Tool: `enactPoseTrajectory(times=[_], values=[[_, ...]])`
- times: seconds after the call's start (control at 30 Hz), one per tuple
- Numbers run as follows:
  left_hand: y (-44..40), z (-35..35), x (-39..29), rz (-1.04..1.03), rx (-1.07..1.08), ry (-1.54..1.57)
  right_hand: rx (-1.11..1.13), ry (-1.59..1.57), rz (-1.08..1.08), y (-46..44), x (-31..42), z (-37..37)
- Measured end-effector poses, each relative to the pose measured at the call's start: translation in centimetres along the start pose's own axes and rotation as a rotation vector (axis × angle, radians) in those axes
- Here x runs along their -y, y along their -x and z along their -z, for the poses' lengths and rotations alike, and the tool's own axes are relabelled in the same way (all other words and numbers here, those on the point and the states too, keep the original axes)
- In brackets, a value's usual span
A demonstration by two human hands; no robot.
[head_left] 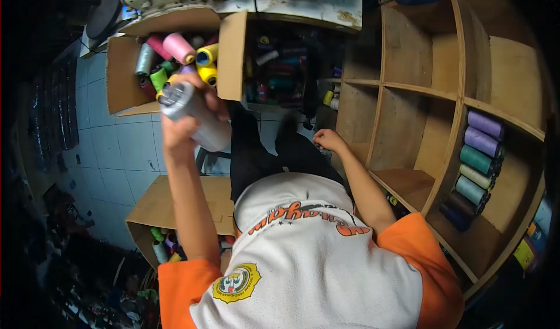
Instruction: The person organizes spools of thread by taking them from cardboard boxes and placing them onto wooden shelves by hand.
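A grey spool (210,126) is held in the left hand (179,133), gripped across its body, with the thumb laid on the lower-left side and the fingers wrapped over the upper side. Its long axis is slanted from about half past ten to half past four, and the hub end is pointed out past the grip towards ten o'clock. From the spool, the open box (233,57) is found at eleven o'clock, just beside the fingers, with pink (178,47) and yellow cones (206,74) heaped inside. The shelf (402,89) is set well apart, towards two to three o'clock, and a row of spools (478,159) is stacked in its lower right compartment. The right hand (329,140) is placed at three o'clock from the grey spool, much farther from the box than the left; its fingers are curled in by the trousers (303,154), but how tightly they are closed, or whether anything thin is pinched, cannot be told. The grey spool is seen as smooth and pale, with a lighter rim around a dark, ridged hub, its details softened by blur.
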State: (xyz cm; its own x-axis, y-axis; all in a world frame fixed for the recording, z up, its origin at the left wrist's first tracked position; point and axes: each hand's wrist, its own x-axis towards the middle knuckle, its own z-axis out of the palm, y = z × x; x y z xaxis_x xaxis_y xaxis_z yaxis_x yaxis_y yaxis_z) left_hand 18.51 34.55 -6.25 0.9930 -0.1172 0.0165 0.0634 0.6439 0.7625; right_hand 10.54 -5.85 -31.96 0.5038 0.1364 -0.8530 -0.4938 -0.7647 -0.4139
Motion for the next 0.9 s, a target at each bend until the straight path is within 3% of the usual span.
enactPoseTrajectory(times=[0.13,0.23,0.33,0.37,0.43,0.5,0.63,0.67,0.8,0.9], values=[[2.8,-3.4,9.7,0.284,-0.042,-0.188,-0.093,0.27,0.113,-1.1,-1.0,1.2],[3.5,-3.0,17.5,0.54,-0.369,-0.481,-0.191,0.275,0.196,-5.4,-2.1,0.7],[4.7,4.0,26.6,0.442,-0.424,-1.061,-0.181,0.25,0.207,-9.9,-1.7,0.9],[4.7,5.9,28.6,0.54,-0.51,-1.021,-0.185,0.249,0.207,-11.2,-1.6,0.7],[4.0,9.3,32.7,0.453,-0.63,-1.159,-0.163,0.224,0.183,-13.7,-0.9,0.5],[2.4,13.9,36.2,0.49,-0.59,-1.315,-0.158,0.17,0.201,-15.9,-0.7,-0.2],[1.1,18.0,40.1,0.674,-0.571,-1.538,-0.147,0.166,0.274,-17.5,-0.7,-1.8],[1.0,19.4,40.8,0.607,-0.466,-1.485,-0.16,0.17,0.325,-17.5,-1.1,-2.1],[-1.4,18.1,41.4,0.606,-0.486,-1.616,-0.123,0.083,0.325,-14.9,-3.1,-2.2],[-2.9,18.5,41.7,0.901,-0.517,-1.536,-0.122,0.113,0.26,-13.7,-7.3,-2.1]])
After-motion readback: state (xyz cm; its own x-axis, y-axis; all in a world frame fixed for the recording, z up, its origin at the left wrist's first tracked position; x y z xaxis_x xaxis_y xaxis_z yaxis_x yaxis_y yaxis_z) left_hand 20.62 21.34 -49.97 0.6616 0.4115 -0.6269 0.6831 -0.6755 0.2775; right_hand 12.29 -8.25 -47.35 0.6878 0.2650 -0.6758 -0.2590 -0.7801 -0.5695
